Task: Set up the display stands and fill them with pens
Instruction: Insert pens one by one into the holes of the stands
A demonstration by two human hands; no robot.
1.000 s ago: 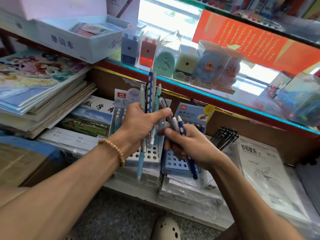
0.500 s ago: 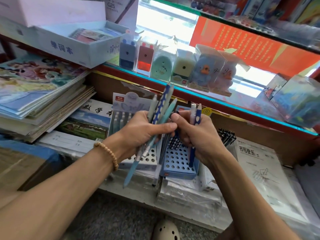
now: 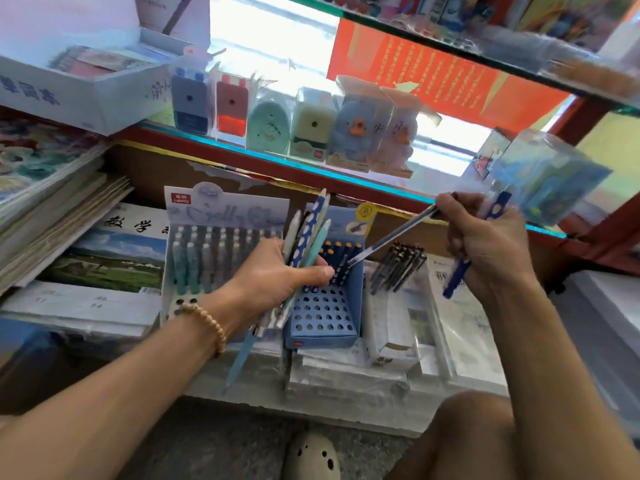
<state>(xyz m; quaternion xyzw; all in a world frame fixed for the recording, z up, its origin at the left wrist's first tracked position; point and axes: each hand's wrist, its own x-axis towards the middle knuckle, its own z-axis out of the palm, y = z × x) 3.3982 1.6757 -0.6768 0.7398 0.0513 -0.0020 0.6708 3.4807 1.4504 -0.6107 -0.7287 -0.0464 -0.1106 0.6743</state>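
Observation:
Two display stands sit side by side on wrapped stock. The pale stand (image 3: pixel 194 258) on the left carries rows of pens. The blue stand (image 3: pixel 323 315) has a few pens in its back rows and many bare holes. My left hand (image 3: pixel 277 277) grips a bundle of pens (image 3: pixel 306 240), blue-spotted and light teal, in front of the stands. My right hand (image 3: pixel 485 242), raised to the right, pinches a thin dark pen (image 3: pixel 391 237) whose tip points down toward the blue stand, and also holds a blue pen (image 3: pixel 459 271).
A loose bunch of black pens (image 3: pixel 398 265) lies right of the blue stand. Exercise books (image 3: pixel 114 251) are stacked at left, wrapped paper packs (image 3: pixel 460 327) at right. Boxed sharpeners (image 3: pixel 270 123) line the glass shelf above. My knee (image 3: pixel 474 431) and a shoe (image 3: pixel 311 455) are below.
My right hand moved up and to the right, away from my left hand, drawing a thin dark pen out with it. My left hand dropped slightly with its bundle.

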